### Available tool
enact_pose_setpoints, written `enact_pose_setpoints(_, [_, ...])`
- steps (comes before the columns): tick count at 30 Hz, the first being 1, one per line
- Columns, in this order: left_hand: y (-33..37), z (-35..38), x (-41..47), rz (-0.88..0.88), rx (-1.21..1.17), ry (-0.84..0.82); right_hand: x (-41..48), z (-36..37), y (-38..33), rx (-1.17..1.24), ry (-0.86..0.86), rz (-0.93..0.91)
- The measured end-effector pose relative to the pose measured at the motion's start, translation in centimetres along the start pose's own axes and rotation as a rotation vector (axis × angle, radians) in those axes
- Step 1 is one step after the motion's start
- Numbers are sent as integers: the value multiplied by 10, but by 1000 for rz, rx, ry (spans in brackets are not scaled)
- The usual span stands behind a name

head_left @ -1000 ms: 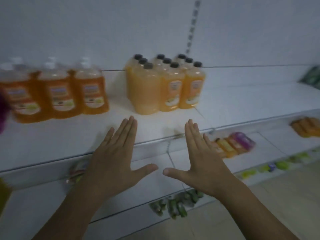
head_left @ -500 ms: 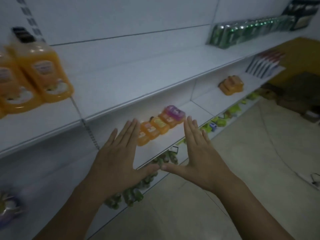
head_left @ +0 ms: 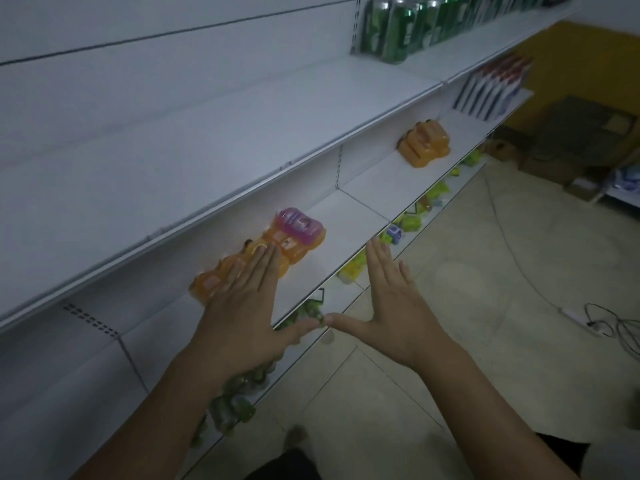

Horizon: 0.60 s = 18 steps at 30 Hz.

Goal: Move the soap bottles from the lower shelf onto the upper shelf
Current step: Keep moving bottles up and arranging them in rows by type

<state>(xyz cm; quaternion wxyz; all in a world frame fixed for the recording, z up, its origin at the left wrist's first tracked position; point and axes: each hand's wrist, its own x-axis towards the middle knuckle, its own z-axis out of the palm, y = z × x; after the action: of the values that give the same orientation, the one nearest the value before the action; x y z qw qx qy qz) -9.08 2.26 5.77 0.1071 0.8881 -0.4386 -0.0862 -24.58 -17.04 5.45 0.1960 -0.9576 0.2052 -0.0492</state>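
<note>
On lower white shelf, orange plastic soap bottles sit; your left hand, right hand spread, empty. Grip bodies, one each.

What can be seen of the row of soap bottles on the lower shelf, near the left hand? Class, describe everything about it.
The row of soap bottles sits on the lower shelf, near its back and partly under the front edge of the upper shelf. Seen from above, the bottles look like translucent orange plastic, with one pink bottle at the right end. The labels are blurred. The straight fingers of the left hand overlap the middle of the row; whether they touch it cannot be told.
</note>
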Motion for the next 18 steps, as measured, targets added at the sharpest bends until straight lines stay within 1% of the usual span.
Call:
enact_pose_setpoints(6, [-10, 15, 84, -114, -89, -133, 81, 19, 33, 57, -18, 0])
enact_pose_setpoints(9, [-23, 45, 129, -192, -221, -181, 123, 38, 49, 174, -58, 74])
enact_pose_setpoints(12, [-35, 91, 174, -238, -416, -134, 166, 61, 66, 375, -87, 223])
enact_pose_setpoints(14, [-41, 121, 205, -306, -539, -106, 200, 81, 82, 477, -125, 302])
enact_pose_setpoints(17, [-55, 156, 249, -481, -637, -74, 251, 113, 104, 584, -230, 386])
enact_pose_setpoints(18, [-57, 167, 265, -549, -721, -39, 268, 122, 111, 605, -258, 402])
